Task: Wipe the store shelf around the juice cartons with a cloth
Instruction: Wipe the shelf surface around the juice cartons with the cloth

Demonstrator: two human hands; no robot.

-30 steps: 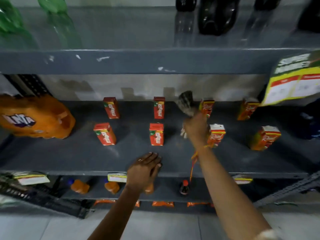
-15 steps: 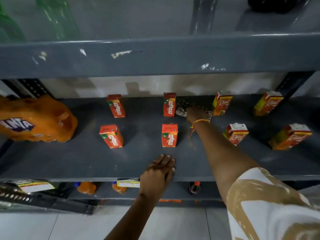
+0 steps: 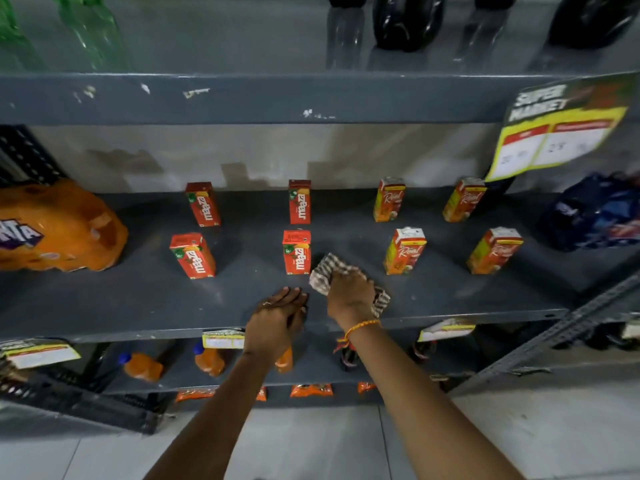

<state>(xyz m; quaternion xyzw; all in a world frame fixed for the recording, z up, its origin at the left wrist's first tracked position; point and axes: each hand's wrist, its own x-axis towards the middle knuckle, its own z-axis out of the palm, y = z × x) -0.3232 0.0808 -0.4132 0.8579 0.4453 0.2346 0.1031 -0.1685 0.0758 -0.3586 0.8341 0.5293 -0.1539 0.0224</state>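
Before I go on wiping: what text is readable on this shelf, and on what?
"maaza": the four red cartons, e.g. front centre carton.
"Real": the four orange-yellow cartons, e.g. front carton.
"NTA", cut off by the frame edge: orange shrink-wrapped pack.
"SUPER MARKET": hanging sign; its price figures are blurred.
Shelf-edge tags: too small to read.

Shelf (image 3: pixel 138 299) painted metal, dull sheen; cloth (image 3: pixel 323 273) woven; cartons (image 3: pixel 296 251) glossy card

- Dark grey metal shelf (image 3: pixel 138 299): flat, scuffed.
- Eight small red-and-orange cardboard juice cartons (image 3: pixel 296 251): upright on that shelf, two rows of four, spaced apart.
- Crumpled checked brown-and-white cloth (image 3: pixel 323 273): pressed on shelf, touching front-row second carton's right side.
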